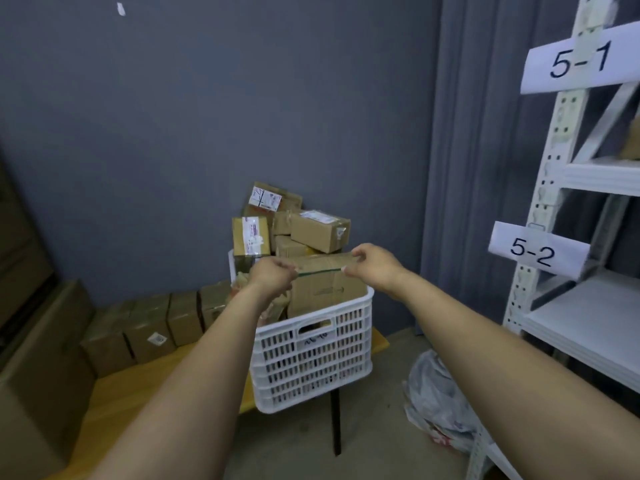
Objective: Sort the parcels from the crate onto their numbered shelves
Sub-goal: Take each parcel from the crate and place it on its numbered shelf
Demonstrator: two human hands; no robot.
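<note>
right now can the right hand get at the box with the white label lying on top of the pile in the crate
Probably yes. The labelled box lies exposed on top of the pile in the white crate, just beyond the right hand, with nothing above it. But that hand is pinching a thin band stretched to the left hand.

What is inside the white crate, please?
The white crate is heaped with cardboard parcels rising above its rim. Lower layers are hidden by the top boxes and both hands.

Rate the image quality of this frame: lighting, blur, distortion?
Head view: dim, even light with no glare; wide-angle bend leans the shelf post and stretches the forearms; parcel labels in the crate are too soft to read, while the shelf tags 5-1 and 5-2 read clearly.
</note>
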